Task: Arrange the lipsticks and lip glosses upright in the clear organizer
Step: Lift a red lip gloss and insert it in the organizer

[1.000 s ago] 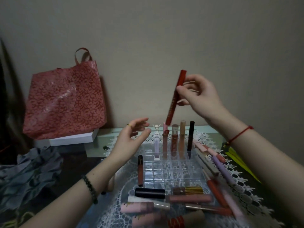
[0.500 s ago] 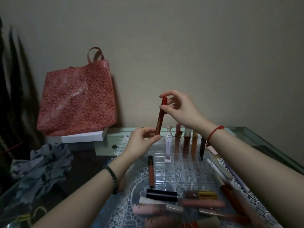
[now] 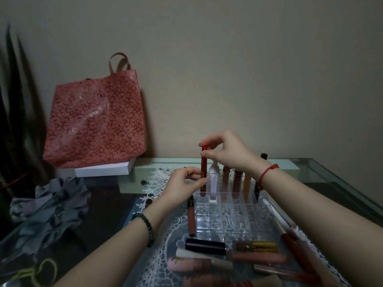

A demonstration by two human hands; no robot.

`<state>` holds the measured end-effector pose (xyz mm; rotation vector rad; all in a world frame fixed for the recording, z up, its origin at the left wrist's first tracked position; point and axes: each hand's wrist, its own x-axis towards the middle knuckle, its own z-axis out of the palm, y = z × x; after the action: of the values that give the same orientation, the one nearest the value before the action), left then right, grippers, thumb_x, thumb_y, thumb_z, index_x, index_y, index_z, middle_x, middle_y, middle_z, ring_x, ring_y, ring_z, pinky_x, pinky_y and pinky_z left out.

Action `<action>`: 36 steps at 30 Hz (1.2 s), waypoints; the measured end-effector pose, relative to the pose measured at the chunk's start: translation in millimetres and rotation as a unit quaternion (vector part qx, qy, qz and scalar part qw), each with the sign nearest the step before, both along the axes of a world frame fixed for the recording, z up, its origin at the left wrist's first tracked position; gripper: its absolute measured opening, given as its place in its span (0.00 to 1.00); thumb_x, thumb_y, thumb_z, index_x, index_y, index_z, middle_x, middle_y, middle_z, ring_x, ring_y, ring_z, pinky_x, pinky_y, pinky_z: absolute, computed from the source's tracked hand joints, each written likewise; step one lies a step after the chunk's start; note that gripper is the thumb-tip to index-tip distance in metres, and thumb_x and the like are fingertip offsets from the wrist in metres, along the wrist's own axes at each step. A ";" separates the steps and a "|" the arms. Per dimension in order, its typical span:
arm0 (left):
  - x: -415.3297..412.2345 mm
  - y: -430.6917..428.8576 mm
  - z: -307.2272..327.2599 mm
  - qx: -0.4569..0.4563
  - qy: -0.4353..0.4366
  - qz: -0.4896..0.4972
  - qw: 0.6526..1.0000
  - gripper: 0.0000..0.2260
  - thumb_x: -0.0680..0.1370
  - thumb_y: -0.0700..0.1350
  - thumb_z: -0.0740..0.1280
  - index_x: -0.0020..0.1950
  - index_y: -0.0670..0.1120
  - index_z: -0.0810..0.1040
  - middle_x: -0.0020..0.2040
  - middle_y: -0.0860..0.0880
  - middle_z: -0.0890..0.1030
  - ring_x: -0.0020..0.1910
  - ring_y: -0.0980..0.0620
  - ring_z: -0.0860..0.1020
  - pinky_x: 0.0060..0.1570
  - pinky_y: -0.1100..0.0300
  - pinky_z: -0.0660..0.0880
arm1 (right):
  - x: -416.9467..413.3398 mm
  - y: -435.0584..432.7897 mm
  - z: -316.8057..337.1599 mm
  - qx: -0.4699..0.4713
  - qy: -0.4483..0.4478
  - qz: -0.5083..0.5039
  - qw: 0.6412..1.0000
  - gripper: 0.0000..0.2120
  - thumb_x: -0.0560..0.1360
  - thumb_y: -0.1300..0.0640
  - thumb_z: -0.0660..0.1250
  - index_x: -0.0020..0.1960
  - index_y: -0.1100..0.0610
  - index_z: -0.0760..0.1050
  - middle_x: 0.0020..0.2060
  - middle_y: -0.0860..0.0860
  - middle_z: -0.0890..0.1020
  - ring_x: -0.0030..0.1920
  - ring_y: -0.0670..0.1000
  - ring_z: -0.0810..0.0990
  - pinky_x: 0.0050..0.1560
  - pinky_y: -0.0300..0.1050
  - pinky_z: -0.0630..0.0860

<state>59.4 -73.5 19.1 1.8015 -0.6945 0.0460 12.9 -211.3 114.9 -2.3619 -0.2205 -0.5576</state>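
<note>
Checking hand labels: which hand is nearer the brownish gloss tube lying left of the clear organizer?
Left. The left hand is just behind the brownish gloss tube; the right hand higher, farther right.

Six tubes stand in the one clear organizer: the red tube, pinched by the fingers of the left hand and the right hand, and five to their right, namely a white tube, a pink-brown tube, a dark ribbed tube, an orange tube and a black tube. One brown-pink tube lies flat just below the left fingers, at least six loose tubes lie nearer the person, and more under the right forearm are too blurred to count. Well left of the fingers, the surface holds one red bag, one white box and one grey cloth.
</note>
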 end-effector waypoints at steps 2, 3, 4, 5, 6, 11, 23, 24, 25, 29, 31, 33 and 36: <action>-0.5 0.7 -1.7 0.002 0.003 -0.007 1.000 0.06 0.69 0.43 0.73 0.41 0.54 0.79 0.40 0.55 0.83 0.44 0.57 0.80 0.45 0.70 0.74 | -1.3 0.2 -1.0 -0.022 0.005 0.000 1.000 0.10 0.68 0.59 0.72 0.49 0.57 0.81 0.38 0.49 0.82 0.43 0.45 0.79 0.46 0.33 0.72; -0.6 1.0 -2.3 0.001 0.005 -0.012 1.000 0.06 0.70 0.43 0.73 0.41 0.54 0.80 0.41 0.55 0.83 0.45 0.57 0.80 0.44 0.71 0.74 | -1.7 0.3 -1.5 -0.030 0.008 -0.001 1.000 0.10 0.68 0.59 0.72 0.49 0.57 0.81 0.40 0.51 0.83 0.43 0.46 0.79 0.48 0.35 0.72; -0.9 1.3 -2.5 0.001 0.007 -0.014 1.000 0.06 0.70 0.43 0.72 0.42 0.54 0.80 0.42 0.55 0.83 0.45 0.57 0.80 0.45 0.70 0.74 | -2.0 0.2 -2.1 -0.036 0.011 -0.001 0.999 0.10 0.68 0.59 0.72 0.50 0.56 0.81 0.41 0.52 0.83 0.44 0.45 0.78 0.48 0.35 0.71; -0.8 1.7 -2.8 0.002 0.007 -0.014 1.000 0.06 0.70 0.43 0.72 0.43 0.53 0.80 0.43 0.53 0.83 0.46 0.56 0.80 0.46 0.69 0.75 | -2.0 0.2 -2.8 -0.039 0.014 -0.001 0.999 0.10 0.69 0.59 0.72 0.50 0.56 0.81 0.42 0.52 0.84 0.44 0.45 0.78 0.48 0.34 0.71; -0.7 2.0 -3.0 0.005 0.005 -0.011 1.000 0.06 0.70 0.43 0.72 0.44 0.52 0.81 0.43 0.52 0.84 0.46 0.55 0.80 0.48 0.67 0.75 | -1.9 0.2 -3.5 -0.041 0.016 -0.002 0.999 0.10 0.69 0.59 0.72 0.50 0.56 0.81 0.42 0.52 0.84 0.44 0.45 0.78 0.47 0.33 0.70; -3.8 2.5 -3.2 0.004 0.006 -0.006 1.000 0.07 0.70 0.42 0.72 0.46 0.49 0.80 0.45 0.51 0.83 0.48 0.54 0.80 0.52 0.61 0.76 | -2.0 -0.4 -4.6 -0.052 0.019 -0.003 0.998 0.09 0.68 0.58 0.72 0.49 0.55 0.81 0.42 0.52 0.84 0.42 0.44 0.78 0.44 0.30 0.69; 3.6 35.3 6.2 -0.007 -0.012 0.018 1.000 0.11 0.71 0.43 0.72 0.52 0.52 0.78 0.48 0.52 0.82 0.48 0.56 0.80 0.53 0.62 0.74 | -9.4 -2.6 -2.0 -0.050 0.005 0.006 0.999 0.09 0.68 0.54 0.72 0.49 0.50 0.80 0.41 0.46 0.83 0.47 0.45 0.79 0.55 0.42 0.74; 3.6 39.9 8.6 -0.009 -0.013 0.024 1.000 0.11 0.71 0.42 0.71 0.52 0.50 0.78 0.48 0.51 0.82 0.49 0.55 0.80 0.52 0.62 0.74 | -10.8 -2.4 -1.2 -0.049 0.000 0.002 0.999 0.10 0.68 0.54 0.72 0.49 0.50 0.80 0.42 0.47 0.83 0.47 0.45 0.78 0.55 0.42 0.74; 3.4 44.9 10.9 -0.011 -0.015 0.032 0.999 0.11 0.71 0.42 0.71 0.52 0.49 0.78 0.48 0.49 0.82 0.48 0.54 0.79 0.51 0.63 0.75 | -12.9 -2.3 0.0 -0.050 -0.007 -0.003 0.999 0.10 0.69 0.54 0.72 0.50 0.50 0.80 0.44 0.48 0.83 0.47 0.44 0.77 0.54 0.41 0.73; 3.4 68.6 16.4 -0.006 -0.026 0.062 0.998 0.11 0.72 0.42 0.70 0.54 0.48 0.78 0.48 0.49 0.82 0.47 0.55 0.79 0.45 0.74 0.72 | -28.3 -0.8 5.1 -0.036 -0.055 -0.018 0.998 0.11 0.69 0.54 0.71 0.51 0.50 0.79 0.47 0.46 0.82 0.49 0.44 0.77 0.53 0.37 0.69; 4.8 81.1 15.5 0.018 -0.026 0.082 0.996 0.12 0.72 0.42 0.70 0.56 0.47 0.77 0.49 0.49 0.81 0.48 0.54 0.78 0.43 0.75 0.72 | -38.3 2.2 5.2 -0.013 -0.091 -0.025 0.995 0.10 0.69 0.56 0.70 0.51 0.50 0.80 0.46 0.44 0.81 0.49 0.44 0.77 0.52 0.37 0.70; 7.2 92.4 11.3 0.049 -0.019 0.100 0.994 0.14 0.72 0.43 0.70 0.58 0.46 0.76 0.51 0.48 0.80 0.48 0.53 0.78 0.47 0.70 0.73 | -48.8 7.9 1.3 0.015 -0.118 -0.022 0.993 0.09 0.69 0.57 0.70 0.50 0.50 0.80 0.44 0.44 0.81 0.46 0.43 0.77 0.49 0.35 0.73; 10.5 105.3 -0.5 0.109 -0.007 0.127 0.986 0.18 0.72 0.44 0.70 0.61 0.44 0.74 0.55 0.47 0.79 0.49 0.54 0.76 0.53 0.62 0.71 | -60.9 19.4 -11.3 0.031 -0.103 0.006 0.994 0.10 0.70 0.58 0.70 0.48 0.45 0.78 0.41 0.41 0.80 0.43 0.41 0.78 0.44 0.32 0.75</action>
<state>69.8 31.8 18.6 2.0946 -0.4910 0.1583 -48.0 -191.9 103.6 -2.2424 -0.3059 -0.7916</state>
